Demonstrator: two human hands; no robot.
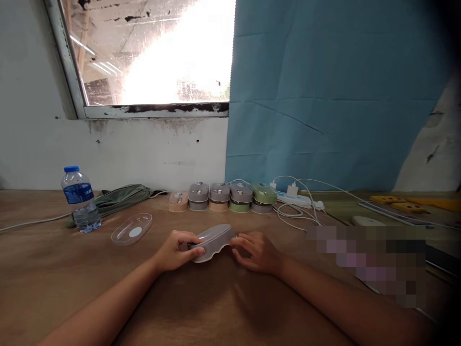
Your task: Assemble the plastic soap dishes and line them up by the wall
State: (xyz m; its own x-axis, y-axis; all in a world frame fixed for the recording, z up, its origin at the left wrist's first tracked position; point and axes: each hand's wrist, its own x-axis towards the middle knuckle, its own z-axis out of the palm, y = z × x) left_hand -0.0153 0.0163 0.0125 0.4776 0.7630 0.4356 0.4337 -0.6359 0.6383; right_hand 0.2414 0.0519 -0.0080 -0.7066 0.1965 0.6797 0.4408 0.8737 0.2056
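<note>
Above the tabletop, a grey oval plastic box (216, 239) with a wavy lower edge is held tilted, its right end raised. My left hand (179, 251) grips its left end, with the thumb on the near side and the fingers over the top. At the other end, my right hand (256, 251) has its curled fingertips on the box's edge; what lies under them is hidden. A clear oval lid (145, 222) bearing a round white sticker rests on the table, left of my left hand.
Stacked lidded boxes (219, 192) in grey, peach and green line the back of the brown table (173, 307). A water bottle (79, 199) and green cloth bag (120, 198) stand at left. A power strip (295, 198) with white cables lies right; a blurred patch covers the area nearby.
</note>
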